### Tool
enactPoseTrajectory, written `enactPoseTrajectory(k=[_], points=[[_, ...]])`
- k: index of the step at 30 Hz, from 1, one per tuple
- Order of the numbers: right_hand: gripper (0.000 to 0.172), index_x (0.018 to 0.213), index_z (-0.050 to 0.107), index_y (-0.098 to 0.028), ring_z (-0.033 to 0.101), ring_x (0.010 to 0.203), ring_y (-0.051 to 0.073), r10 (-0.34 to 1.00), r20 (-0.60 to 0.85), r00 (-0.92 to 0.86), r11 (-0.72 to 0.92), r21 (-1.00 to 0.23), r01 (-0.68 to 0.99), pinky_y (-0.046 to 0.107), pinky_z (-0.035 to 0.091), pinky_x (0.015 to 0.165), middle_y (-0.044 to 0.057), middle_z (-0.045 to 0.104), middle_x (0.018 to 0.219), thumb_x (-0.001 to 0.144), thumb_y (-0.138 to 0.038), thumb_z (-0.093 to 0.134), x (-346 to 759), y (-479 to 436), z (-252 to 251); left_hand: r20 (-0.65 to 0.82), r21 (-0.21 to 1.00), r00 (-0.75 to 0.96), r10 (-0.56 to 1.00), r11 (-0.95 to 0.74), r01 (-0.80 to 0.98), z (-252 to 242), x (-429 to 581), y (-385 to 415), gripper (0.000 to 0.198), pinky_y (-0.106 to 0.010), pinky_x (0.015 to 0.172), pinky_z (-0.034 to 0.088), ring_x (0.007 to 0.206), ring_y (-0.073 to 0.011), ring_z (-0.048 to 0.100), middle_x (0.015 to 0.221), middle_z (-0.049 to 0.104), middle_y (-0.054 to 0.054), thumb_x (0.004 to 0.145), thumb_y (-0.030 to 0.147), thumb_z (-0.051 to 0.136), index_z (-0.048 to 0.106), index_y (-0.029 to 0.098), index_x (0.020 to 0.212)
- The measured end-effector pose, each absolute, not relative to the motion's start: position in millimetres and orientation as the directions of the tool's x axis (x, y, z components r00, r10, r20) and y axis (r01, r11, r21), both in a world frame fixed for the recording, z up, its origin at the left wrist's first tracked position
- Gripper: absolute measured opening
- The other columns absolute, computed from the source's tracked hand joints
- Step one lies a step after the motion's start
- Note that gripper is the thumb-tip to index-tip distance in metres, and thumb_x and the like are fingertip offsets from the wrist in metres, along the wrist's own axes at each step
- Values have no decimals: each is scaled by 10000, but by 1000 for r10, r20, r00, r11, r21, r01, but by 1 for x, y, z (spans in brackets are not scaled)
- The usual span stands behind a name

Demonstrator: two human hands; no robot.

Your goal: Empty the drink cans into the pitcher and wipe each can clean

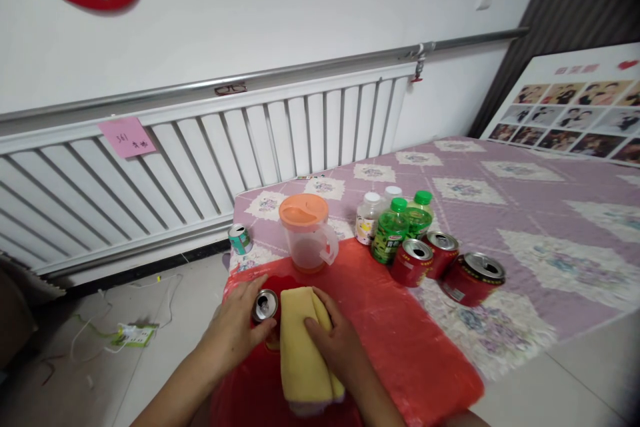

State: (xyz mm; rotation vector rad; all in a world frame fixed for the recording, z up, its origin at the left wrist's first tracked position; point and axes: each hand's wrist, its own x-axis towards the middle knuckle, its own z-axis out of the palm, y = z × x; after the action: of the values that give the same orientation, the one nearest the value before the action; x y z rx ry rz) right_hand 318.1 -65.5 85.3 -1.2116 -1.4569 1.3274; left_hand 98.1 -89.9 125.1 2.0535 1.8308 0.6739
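My left hand (239, 323) is curled around the side of a drink can (265, 305), whose opened silver top faces up. Close beside it, my right hand (340, 343) grips a folded yellow cloth (303, 347) from the right, thumb on top. The cloth stands between the can and my right palm. Beneath both hands is a dark red surface whose shape I cannot fully make out. A bright red plastic sheet (400, 340) spreads to the right of it. Just beyond the hands, a clear pitcher (305, 240) with an orange lid rests at the sheet's far edge.
Two green bottles (390, 233), two white-capped bottles (367, 220) and three red cans (413, 263) cluster right of the pitcher on a floral tablecloth (480, 233). A small green can (241, 240) stands at the table's left edge. Behind is a white radiator (280, 140); cables (100, 327) lie on the floor.
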Motion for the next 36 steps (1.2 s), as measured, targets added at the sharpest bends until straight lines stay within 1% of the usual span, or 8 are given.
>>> enactPoseTrajectory(k=[7, 13, 15, 19, 23, 30, 33, 36], points=[[546, 1299, 531, -161, 582, 1180, 243, 962, -87, -257, -9, -957, 288, 400, 428, 1028, 123, 606, 1316, 775, -311, 576, 319, -61, 77, 63, 586, 180, 982, -182, 789, 131, 94, -91, 737, -475, 1109, 378, 1323, -267, 453, 1445, 473, -79, 717, 97, 550, 380, 262, 1415], [537, 1292, 533, -147, 571, 1190, 249, 966, -81, -246, -5, -955, 295, 396, 421, 1029, 130, 595, 1324, 784, -321, 561, 320, -60, 78, -63, 658, 253, 965, -151, 738, 145, 96, -93, 834, -482, 1173, 279, 1392, -247, 370, 1520, 382, -62, 676, 48, 493, 304, 260, 1460], [547, 1305, 517, -152, 570, 1190, 242, 971, -78, -228, -14, -963, 270, 385, 424, 1027, 125, 587, 1332, 789, -328, 549, 320, -61, 81, -56, 654, 223, 973, -133, 744, 144, 98, -94, 828, -492, 1168, 283, 1395, -264, 359, 1525, 369, -72, 705, 97, 543, 277, 259, 1472], [582, 1336, 475, -158, 584, 1168, 234, 975, -46, -219, -7, -985, 173, 366, 459, 986, 122, 586, 1331, 784, -331, 539, 320, -66, 86, 55, 594, 114, 992, -125, 794, 135, 100, -93, 800, -516, 1138, 315, 1370, -306, 376, 1483, 410, -116, 725, 214, 654, 316, 239, 1450], [599, 1337, 475, -159, 594, 1151, 245, 967, -29, -254, 2, -993, 120, 376, 476, 965, 123, 589, 1327, 773, -342, 558, 320, -67, 85, 89, 578, 57, 994, -98, 811, 127, 100, -90, 726, -519, 1092, 366, 1307, -304, 452, 1411, 487, -115, 747, 218, 646, 368, 251, 1416], [568, 1315, 506, -130, 570, 1182, 259, 957, -74, -281, 13, -955, 295, 414, 425, 1023, 142, 590, 1325, 781, -319, 551, 321, -60, 73, 22, 683, 207, 978, -166, 711, 133, 97, -91, 765, -445, 1108, 378, 1298, -234, 485, 1419, 500, -66, 707, 75, 521, 349, 272, 1425], [552, 1313, 507, -130, 569, 1186, 250, 955, -61, -292, 37, -948, 317, 404, 420, 1030, 138, 591, 1324, 794, -314, 542, 321, -60, 74, -8, 715, 249, 968, -169, 678, 135, 96, -93, 818, -422, 1124, 363, 1311, -203, 478, 1427, 499, -39, 694, 41, 458, 290, 294, 1454], [553, 1315, 505, -138, 574, 1180, 245, 961, -66, -268, 20, -951, 308, 400, 425, 1029, 131, 592, 1326, 794, -318, 544, 321, -61, 77, -21, 697, 232, 973, -152, 701, 133, 97, -94, 835, -444, 1154, 312, 1365, -214, 411, 1484, 431, -45, 703, 62, 484, 251, 294, 1470]])
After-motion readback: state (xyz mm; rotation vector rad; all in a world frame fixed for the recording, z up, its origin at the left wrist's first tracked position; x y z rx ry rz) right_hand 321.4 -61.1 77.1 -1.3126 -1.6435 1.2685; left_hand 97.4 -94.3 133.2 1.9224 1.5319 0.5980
